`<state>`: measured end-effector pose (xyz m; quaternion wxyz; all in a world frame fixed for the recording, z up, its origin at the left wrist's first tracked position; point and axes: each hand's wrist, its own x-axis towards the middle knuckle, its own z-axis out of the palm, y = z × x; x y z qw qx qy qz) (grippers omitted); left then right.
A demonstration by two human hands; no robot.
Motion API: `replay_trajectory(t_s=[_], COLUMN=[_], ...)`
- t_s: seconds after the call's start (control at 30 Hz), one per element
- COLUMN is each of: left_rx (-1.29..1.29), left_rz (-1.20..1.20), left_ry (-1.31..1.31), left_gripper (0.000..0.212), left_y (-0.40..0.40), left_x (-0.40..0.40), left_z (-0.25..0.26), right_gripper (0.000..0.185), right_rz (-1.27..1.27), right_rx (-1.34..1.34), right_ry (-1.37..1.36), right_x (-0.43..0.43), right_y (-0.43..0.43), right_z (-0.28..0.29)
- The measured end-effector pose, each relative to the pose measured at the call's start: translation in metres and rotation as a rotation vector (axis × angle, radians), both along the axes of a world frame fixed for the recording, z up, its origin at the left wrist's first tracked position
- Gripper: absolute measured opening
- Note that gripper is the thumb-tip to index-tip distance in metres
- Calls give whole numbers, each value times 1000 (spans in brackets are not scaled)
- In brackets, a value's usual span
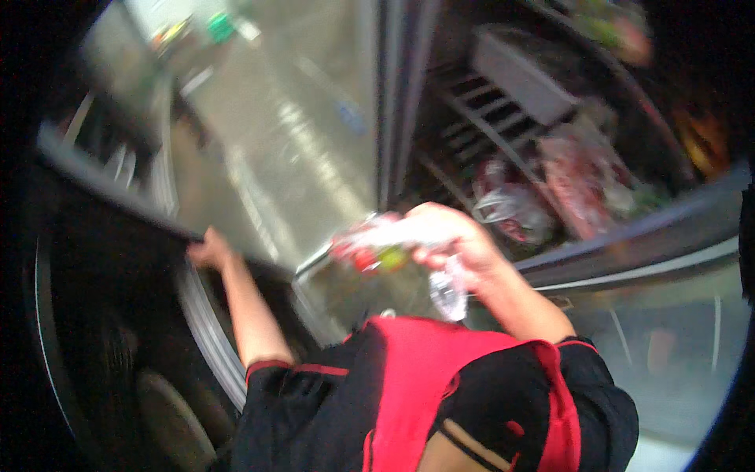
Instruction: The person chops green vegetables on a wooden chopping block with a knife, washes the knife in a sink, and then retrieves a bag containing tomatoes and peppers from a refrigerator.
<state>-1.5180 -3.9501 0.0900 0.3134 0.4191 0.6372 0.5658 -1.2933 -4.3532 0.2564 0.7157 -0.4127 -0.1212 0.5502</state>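
My right hand (451,239) grips a clear plastic bag (377,239) in front of my chest. Red and green pieces show through the bag, and a twisted end of it hangs below my fingers. At the left, my left hand (211,251) is on the edge of an open metal door (118,189), its fingers bent around the rim. Motion blur hides how tightly those fingers close. To the right of the bag stands an open refrigerated cabinet, with bags of reddish food (572,177) on a wire rack (495,130).
A grey plastic bin (525,76) sits on the rack at the upper right. Blurred steel panels (295,118) fill the upper middle. A green item (220,28) lies at the top left. Another open door (660,342) extends at the lower right.
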Motion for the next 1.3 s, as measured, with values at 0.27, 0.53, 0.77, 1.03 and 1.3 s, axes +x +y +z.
replay_trajectory(t_s=[0.27,0.53,0.77,1.03,1.3], left_rx=[139,60,102,173,194], left_rz=[65,39,57,107,108], left_ry=[44,5,173,195,325], left_gripper=[74,72,67,56,53], left_y=[-3,-42,-50,-49,-71], left_x=[19,29,37,43,50], left_z=[-38,-22,-21,-24,-15], right_gripper=[23,26,26,26,26], right_rz=[76,149,177,270,249], right_rx=[86,30,15,64,73], right_ry=[57,43,68,60,77], right_x=[14,6,20,24,24], right_y=[-11,9,0,1,2], right_z=[-11,-9,4,0,-1])
